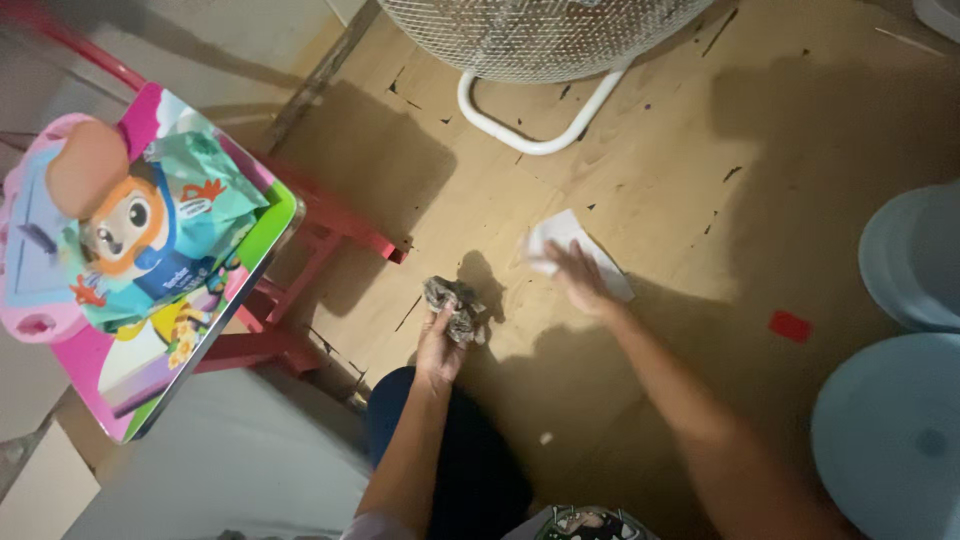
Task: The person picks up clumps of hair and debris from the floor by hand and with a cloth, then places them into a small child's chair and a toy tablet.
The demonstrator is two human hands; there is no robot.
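While your left hand [438, 345] grips the crumpled wad [455, 308], your right hand [578, 280], fingers spread, rests on the white paper [575, 250], lying diag. on the floor [640, 150].

I see a worn, matt brown wooden floor [640, 180], a smooth white paper sheet [575, 248], a rough crumpled grey wad [452, 308], a white metal wire fan grille [540, 35] and a glossy colourful plastic toy package [150, 250].

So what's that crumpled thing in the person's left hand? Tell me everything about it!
The crumpled wad is a grey-brown scrunched lump, maybe paper or cloth; it is too dim to tell which. It looks wrinkled and bunched into a rough ball. The left hand grips it from below, just above the wooden floor, where it casts a dark shadow. Nothing else touches it.
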